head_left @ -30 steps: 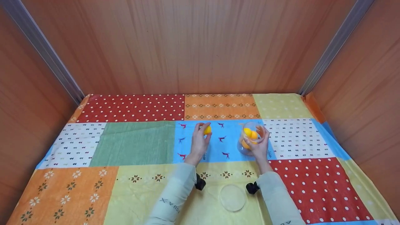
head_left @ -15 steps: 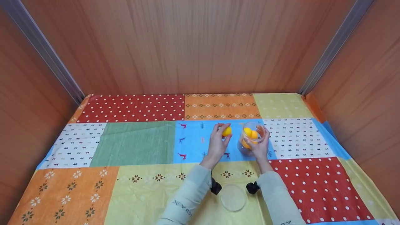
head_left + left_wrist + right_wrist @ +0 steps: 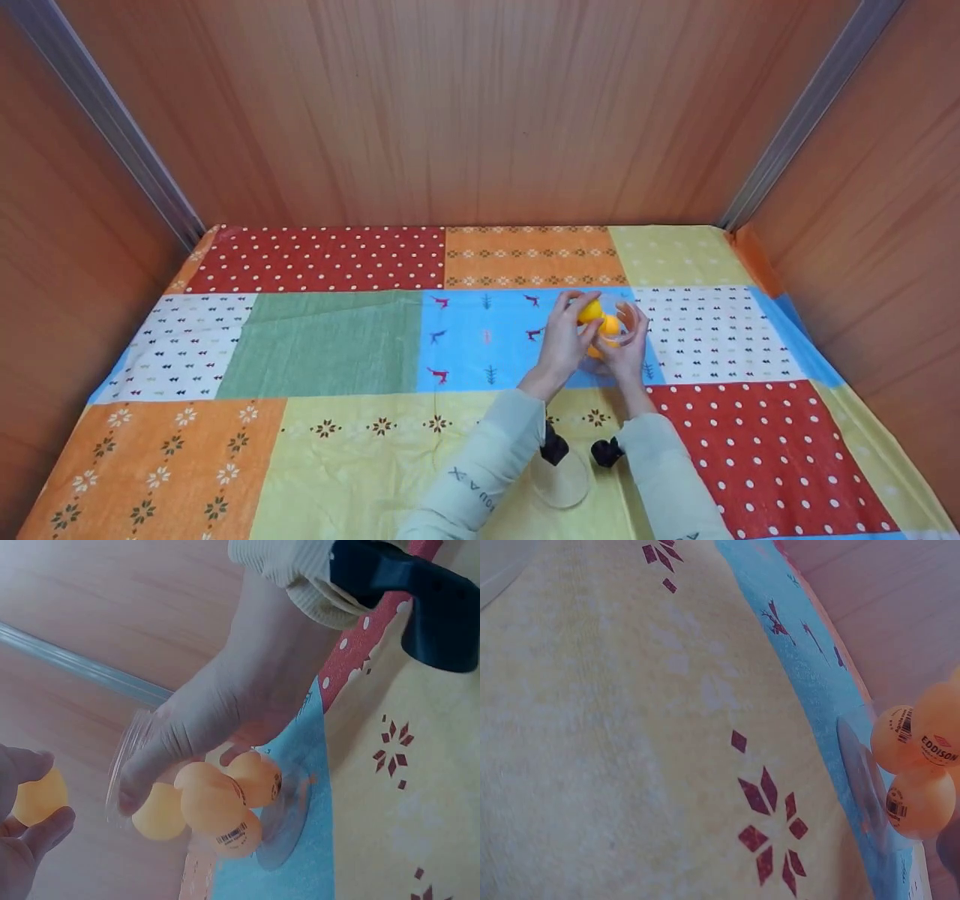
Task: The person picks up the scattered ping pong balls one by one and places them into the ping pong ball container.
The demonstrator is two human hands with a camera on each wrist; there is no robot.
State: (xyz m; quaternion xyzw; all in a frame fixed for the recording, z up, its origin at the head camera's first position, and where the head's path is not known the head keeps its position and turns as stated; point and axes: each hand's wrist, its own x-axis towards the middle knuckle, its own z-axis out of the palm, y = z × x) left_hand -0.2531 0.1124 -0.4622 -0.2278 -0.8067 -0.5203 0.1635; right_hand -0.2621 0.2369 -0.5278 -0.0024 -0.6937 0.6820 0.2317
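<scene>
My left hand (image 3: 561, 343) pinches a yellow table tennis ball (image 3: 591, 310) between thumb and fingers. That ball is over the mouth of a clear plastic jar (image 3: 596, 367); in the left wrist view it appears just outside the rim. My right hand (image 3: 625, 354) grips the jar near its top, thumb and fingers curled round the wall. Inside the jar are several orange table tennis balls (image 3: 214, 808) with printed marks, and a paler yellow ball (image 3: 160, 811) near the mouth. The jar's base rests on the blue patch of the cloth.
A round translucent lid (image 3: 564, 486) lies on the cloth in front of the jar, partly covered by the left wrist's black camera mount (image 3: 553, 446). The patchwork tablecloth (image 3: 337, 345) spreads over the table. Wood-look panels (image 3: 480, 112) stand at the back and both sides.
My left hand has carried the yellow ball rightward across the blue patch to the jar's mouth. My right hand and the jar have stayed in place.
</scene>
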